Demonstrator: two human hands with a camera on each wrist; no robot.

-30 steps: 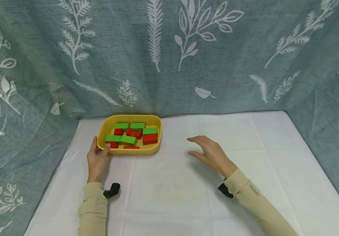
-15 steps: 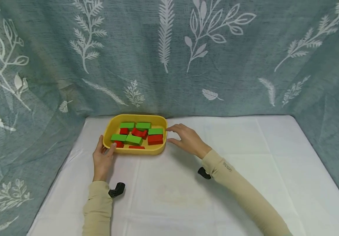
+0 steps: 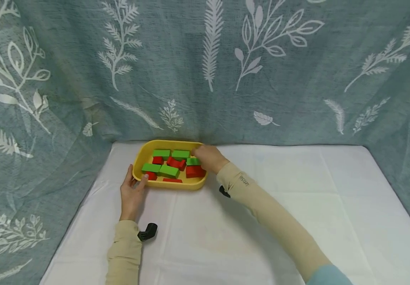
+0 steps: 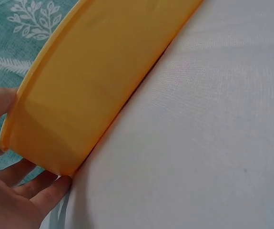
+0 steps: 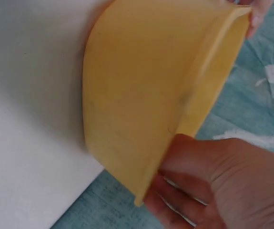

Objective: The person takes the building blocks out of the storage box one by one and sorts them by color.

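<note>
At left, a left hand (image 3: 132,196) in a beige fabric sleeve (image 3: 123,253), with a small black angular device (image 3: 147,232) at the wrist, grips the near left corner of a yellow, rounded rectangular tray (image 3: 190,186), thumb over the rim and fingers against the outer wall. The tray lies at the far left part of a table covered in white cloth (image 3: 262,198), just before a grey-green fabric curtain with white leaf motifs (image 3: 176,71). Its smooth walls flare upward to a narrow lip; the right wrist view shows faint dark smudges on the outside. Within, from left to right, are a green oblong block (image 3: 151,168) partly over a red block (image 3: 150,175), a small red block (image 3: 158,160) before a far green block (image 3: 161,152), a tilted green block (image 3: 169,171), a red block (image 3: 172,180) partly hidden by the near wall, a notched red block (image 3: 176,162), a second far green block (image 3: 181,154), and a green block (image 3: 192,161) beside a larger red block (image 3: 195,171). At right, a right hand (image 3: 209,157) reaches over the tray's right rim with bent fingers; its fingertips are hidden, so whether it grips anything cannot be told.
</note>
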